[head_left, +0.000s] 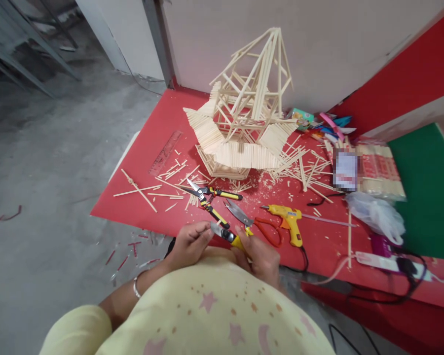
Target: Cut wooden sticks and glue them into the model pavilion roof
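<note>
My right hand (261,256) is wrapped round the yellow handle of a pair of cutters (228,235), whose short metal blade points left. My left hand (192,244) is closed in a pinch at the blade's tip; what its fingers hold is mostly hidden. Just beyond the hands lie pruning shears (207,195) with black and yellow handles, their blades apart, and red-handled scissors (240,214). Behind these stands a model built of thin wooden sticks (240,153), with a tall pointed frame on top and slatted panels around it.
Loose sticks (136,190) and shavings are scattered over the red table (133,212). A yellow glue gun (290,222) lies to the right, near a plastic bag (377,214), bundled sticks (383,170) and a power strip (383,261). A clear ruler (166,153) lies left; cords hang at the front edge.
</note>
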